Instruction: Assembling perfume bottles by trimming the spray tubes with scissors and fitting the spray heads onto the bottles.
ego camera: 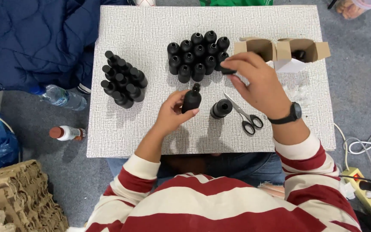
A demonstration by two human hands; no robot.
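Left hand [171, 115] clamped on a black bottle [191, 99], fingers curled round the lower body, thumb pad at the base. Bottle held just off the table [151, 141], tilted a little, long axis running from the palm up and away, bare neck pointing toward the far edge. Just right of that hand, standing alone, a second black bottle [221, 108], seen almost straight down its neck, apart from the held one. Beyond that again, scissors [244, 116], blades toward the far side, handles near the right wrist.

Right hand [258, 83] raised over the table, fingertips pinched together on a small black cap [227, 70], only partly visible at the fingertips. Cap up and to the right of the held bottle's neck, well clear of it, no contact yet. Neck nearer the right hand's fingertips than anything else loose on the table; line from cap to neck running down and left.

Past the right fingertips, a packed cluster of bottles [197, 55], upright, touching one another. Far left of the left hand, a second cluster [123, 79], leaning. Right of the right hand, an open cardboard box [280, 49], flaps up, something dark inside, too hidden to name.
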